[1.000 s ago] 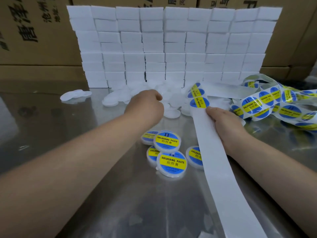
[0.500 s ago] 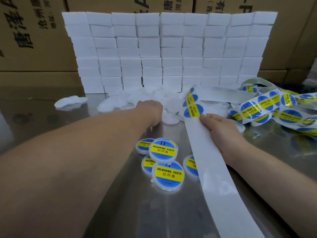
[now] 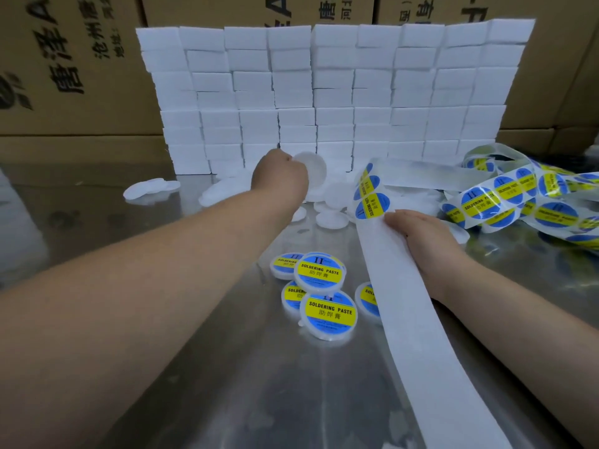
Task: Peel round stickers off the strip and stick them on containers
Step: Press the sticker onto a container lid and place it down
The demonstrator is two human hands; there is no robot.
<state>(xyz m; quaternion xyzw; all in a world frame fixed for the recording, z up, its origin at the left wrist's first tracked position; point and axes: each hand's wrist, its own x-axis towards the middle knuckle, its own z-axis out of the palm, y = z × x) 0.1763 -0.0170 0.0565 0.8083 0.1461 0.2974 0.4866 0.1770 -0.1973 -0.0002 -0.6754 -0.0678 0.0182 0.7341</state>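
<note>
On the steel table [image 3: 136, 241], left hand [image 3: 280, 176] was closed around a blank white container [image 3: 312, 166], lifted clear of the loose pile of unlabelled containers [image 3: 330, 218] at the foot of a white block wall [image 3: 324, 92]. Right hand [image 3: 418, 234] pinched the sticker strip [image 3: 411, 319] just below the nearest round sticker [image 3: 371, 205]; bare backing trailed toward the camera. Five labelled containers [image 3: 327, 312] lay clustered between the forearms, some overlapping. Remaining strip coiled at far right [image 3: 518, 196].
</note>
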